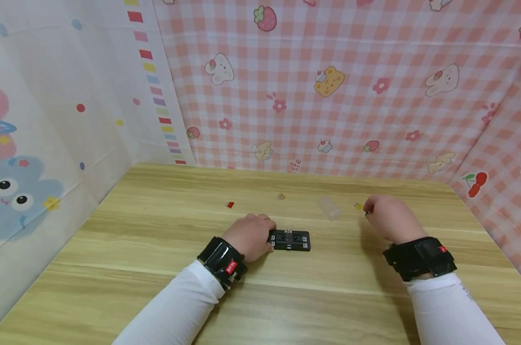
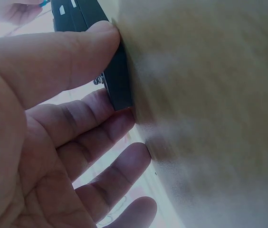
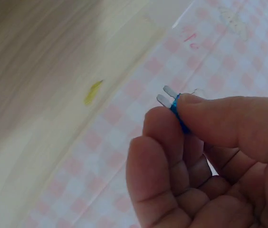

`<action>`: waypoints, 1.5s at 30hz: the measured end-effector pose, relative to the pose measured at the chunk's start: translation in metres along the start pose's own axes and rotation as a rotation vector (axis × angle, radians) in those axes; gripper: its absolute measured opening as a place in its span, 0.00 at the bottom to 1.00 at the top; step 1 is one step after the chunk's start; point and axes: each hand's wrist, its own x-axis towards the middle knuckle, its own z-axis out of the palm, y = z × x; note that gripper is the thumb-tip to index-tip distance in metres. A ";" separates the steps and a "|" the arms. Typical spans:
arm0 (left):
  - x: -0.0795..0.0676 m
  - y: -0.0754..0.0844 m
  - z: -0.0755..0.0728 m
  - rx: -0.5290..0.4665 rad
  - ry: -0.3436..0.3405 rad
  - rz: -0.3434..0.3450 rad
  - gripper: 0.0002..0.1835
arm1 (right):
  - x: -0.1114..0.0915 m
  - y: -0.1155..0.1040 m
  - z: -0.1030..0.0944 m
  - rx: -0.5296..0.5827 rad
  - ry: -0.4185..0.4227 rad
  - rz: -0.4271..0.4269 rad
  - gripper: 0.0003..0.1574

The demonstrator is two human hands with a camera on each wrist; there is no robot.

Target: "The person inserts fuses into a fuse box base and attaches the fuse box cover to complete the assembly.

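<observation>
A black fuse block (image 1: pixel 292 241) with metal terminals lies on the wooden table. My left hand (image 1: pixel 250 235) grips its left end; in the left wrist view the thumb lies on one face and fingertips touch the other side. Off to the right, my right hand (image 1: pixel 391 218) is raised a little over the table. Between thumb and forefinger it pinches a blue blade fuse (image 3: pixel 175 108), whose two flat metal prongs stick out past the fingertips. A yellow blade fuse (image 1: pixel 358 206) lies on the table just left of that hand.
Behind the block lie a small red fuse (image 1: pixel 230 204), a small tan fuse (image 1: pixel 281 196) and a clear plastic cover (image 1: pixel 329 208). A checked cloth (image 1: pixel 295 115) hangs along the table's back edge, with a white patterned cloth (image 1: pixel 100 86) at the left.
</observation>
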 end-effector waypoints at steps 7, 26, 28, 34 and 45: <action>0.000 -0.001 0.000 0.010 0.005 0.009 0.28 | 0.000 -0.023 0.005 0.029 0.054 -0.127 0.07; 0.001 -0.001 0.000 -0.011 0.006 0.007 0.27 | -0.006 -0.105 0.030 0.179 0.104 -0.283 0.05; 0.001 -0.001 0.000 -0.016 0.006 0.006 0.27 | -0.004 -0.110 0.032 0.176 0.101 -0.291 0.05; 0.001 -0.001 -0.001 -0.022 0.017 0.014 0.26 | 0.001 -0.123 0.038 0.170 0.076 -0.307 0.06; 0.001 -0.001 0.000 -0.016 0.019 0.016 0.25 | -0.002 -0.137 0.049 0.141 0.035 -0.385 0.07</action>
